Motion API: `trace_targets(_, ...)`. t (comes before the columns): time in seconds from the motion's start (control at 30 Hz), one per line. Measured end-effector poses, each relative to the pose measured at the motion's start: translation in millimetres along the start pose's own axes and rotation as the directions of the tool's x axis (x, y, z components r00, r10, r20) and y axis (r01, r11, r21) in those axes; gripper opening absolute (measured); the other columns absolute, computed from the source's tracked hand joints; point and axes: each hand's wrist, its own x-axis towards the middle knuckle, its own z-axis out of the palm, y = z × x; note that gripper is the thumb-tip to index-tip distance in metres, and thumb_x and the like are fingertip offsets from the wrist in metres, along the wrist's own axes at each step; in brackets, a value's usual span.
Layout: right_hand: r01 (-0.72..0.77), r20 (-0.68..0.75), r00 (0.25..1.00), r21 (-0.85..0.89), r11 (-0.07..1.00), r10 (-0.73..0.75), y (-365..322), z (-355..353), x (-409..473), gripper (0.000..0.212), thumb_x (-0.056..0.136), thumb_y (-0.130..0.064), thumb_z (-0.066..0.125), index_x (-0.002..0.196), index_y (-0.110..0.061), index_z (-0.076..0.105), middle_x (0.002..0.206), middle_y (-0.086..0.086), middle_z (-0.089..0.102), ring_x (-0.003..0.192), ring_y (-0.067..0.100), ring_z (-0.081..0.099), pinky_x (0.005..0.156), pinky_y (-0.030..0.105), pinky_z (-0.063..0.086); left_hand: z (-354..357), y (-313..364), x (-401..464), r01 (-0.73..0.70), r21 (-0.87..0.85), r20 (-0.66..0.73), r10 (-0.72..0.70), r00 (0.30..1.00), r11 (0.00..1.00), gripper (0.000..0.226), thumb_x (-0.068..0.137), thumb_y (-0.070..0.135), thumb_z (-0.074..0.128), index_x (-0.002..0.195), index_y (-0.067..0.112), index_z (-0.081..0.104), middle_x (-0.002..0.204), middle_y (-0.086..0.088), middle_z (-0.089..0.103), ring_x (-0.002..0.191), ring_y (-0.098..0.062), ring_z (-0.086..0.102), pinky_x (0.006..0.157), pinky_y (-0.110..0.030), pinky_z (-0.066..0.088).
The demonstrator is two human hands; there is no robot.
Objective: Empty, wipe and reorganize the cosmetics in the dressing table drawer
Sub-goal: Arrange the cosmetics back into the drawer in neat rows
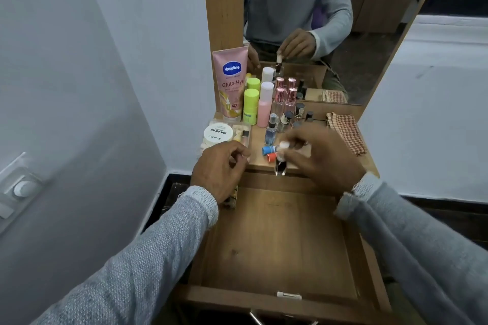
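Right hand [317, 158] grips a small dark bottle [280, 166] by its white cap; left hand [220, 169] is loosely curled, holding nothing visible.

Below both hands the drawer [277, 240] stands pulled open, its wooden floor bare. Beyond the hands, the cosmetics crowd the table [254, 145]: Vaseline tube [230, 84], green bottles [250, 105], pink bottle [264, 105], a checked cloth [346, 132] beyond the right hand.

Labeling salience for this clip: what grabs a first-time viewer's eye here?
The pink Vaseline tube standing at the back left of the tabletop, beside a cluster of small bottles before the mirror. Then the open drawer, its bottom bare, and the right hand holding a small dark bottle above the tabletop's front edge.
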Motion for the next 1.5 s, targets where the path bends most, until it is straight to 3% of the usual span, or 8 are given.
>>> trace_targets(0.3, -0.062, 0.345, 0.936, -0.020, 0.998, 0.065, 1.3, 77.4, -35.6, 0.012, 0.085, -0.019, 0.062, 0.095, -0.017, 0.070, 0.096, 0.000, 0.062, 0.090, 0.018, 0.055, 0.080, 0.035, 0.046, 15.2, -13.5, -45.4, -0.008, 0.065, 0.152, -0.002, 0.988, 0.998, 0.006, 0.086, 0.029, 0.066, 0.090, 0.033, 0.067, 0.083, 0.020, 0.064, 0.078, 0.000, 0.059, 0.073, -0.026, 0.053)
trace_targets(0.47, -0.090, 0.377, 0.921, -0.040, 0.995, 0.098, 9.6, 99.7, -43.4, 0.013, 0.088, -0.025, 0.059, 0.095, -0.015, 0.066, 0.093, 0.002, 0.059, 0.088, 0.023, 0.057, 0.074, 0.038, 0.047, 30.9, -19.1, -53.3, 0.024, 0.085, 0.271, -0.046, 0.961, 0.996, 0.006, 0.087, 0.031, 0.064, 0.093, 0.033, 0.066, 0.089, 0.017, 0.066, 0.084, -0.001, 0.061, 0.078, -0.026, 0.054)
trace_targets(0.77, -0.109, 0.397, 0.912, -0.015, 0.994, 0.106, 11.8, 99.6, -46.7, 0.023, 0.087, -0.027, 0.061, 0.108, -0.019, 0.062, 0.103, 0.000, 0.058, 0.096, 0.021, 0.056, 0.081, 0.039, 0.048, 44.3, -19.9, -56.4, 0.043, 0.119, 0.306, -0.077, 0.949, 0.992, 0.011, 0.088, 0.030, 0.062, 0.099, 0.031, 0.064, 0.098, 0.011, 0.069, 0.087, -0.008, 0.064, 0.083, -0.031, 0.054)
trace_targets(0.93, -0.103, 0.341, 0.933, -0.041, 0.994, 0.111, 16.2, 73.2, -42.4, 0.020, 0.089, -0.025, 0.061, 0.107, -0.022, 0.065, 0.104, -0.004, 0.062, 0.092, 0.014, 0.057, 0.080, 0.032, 0.051, 43.8, -24.5, -56.7, 0.065, 0.154, 0.311, -0.111, 0.944, 0.986, 0.012, 0.088, 0.030, 0.061, 0.099, 0.032, 0.065, 0.097, 0.013, 0.068, 0.087, -0.007, 0.062, 0.080, -0.030, 0.054)
trace_targets(1.03, -0.092, 0.050, 0.994, -0.009, 0.996, 0.092, 26.6, 43.2, -28.3, 0.008, 0.087, -0.019, 0.066, 0.094, -0.014, 0.068, 0.086, -0.001, 0.063, 0.075, 0.012, 0.056, 0.069, 0.028, 0.051, 42.4, -24.0, -55.7, 0.083, 0.168, 0.300, -0.131, 0.945, 0.982, 0.014, 0.090, 0.026, 0.060, 0.102, 0.029, 0.065, 0.097, 0.012, 0.067, 0.088, -0.007, 0.062, 0.079, -0.027, 0.053)
trace_targets(1.17, -0.231, -0.283, 0.934, -0.014, 0.973, 0.218, 53.8, 5.8, 4.1, 0.014, 0.089, -0.016, 0.063, 0.101, -0.010, 0.068, 0.091, 0.001, 0.066, 0.078, 0.015, 0.058, 0.071, 0.027, 0.052, 42.9, -21.4, -56.7, 0.099, 0.159, 0.276, -0.140, 0.951, 0.982, 0.013, 0.090, 0.026, 0.061, 0.101, 0.030, 0.066, 0.097, 0.012, 0.068, 0.088, -0.007, 0.062, 0.080, -0.030, 0.055)
trace_targets(1.33, -0.216, -0.126, 0.972, -0.164, 0.963, 0.196, 79.2, -5.4, 27.9, 0.030, 0.090, -0.018, 0.062, 0.119, -0.018, 0.062, 0.094, -0.005, 0.058, 0.083, 0.015, 0.054, 0.076, 0.030, 0.047, 45.3, -20.1, -58.0, 0.097, 0.155, 0.267, -0.136, 0.954, 0.983, 0.013, 0.090, 0.028, 0.061, 0.101, 0.032, 0.065, 0.098, 0.012, 0.068, 0.089, -0.007, 0.063, 0.082, -0.029, 0.055)
trace_targets(1.5, -0.187, -0.015, 0.982, -0.213, 0.959, 0.188, 84.6, 1.2, 36.0, 0.024, 0.090, -0.014, 0.063, 0.113, -0.014, 0.065, 0.102, 0.002, 0.065, 0.087, 0.017, 0.055, 0.075, 0.028, 0.044, 46.0, -22.4, -58.2, 0.103, 0.164, 0.278, -0.146, 0.950, 0.981, 0.014, 0.090, 0.029, 0.061, 0.104, 0.032, 0.063, 0.101, 0.010, 0.068, 0.091, -0.008, 0.063, 0.083, -0.030, 0.055)
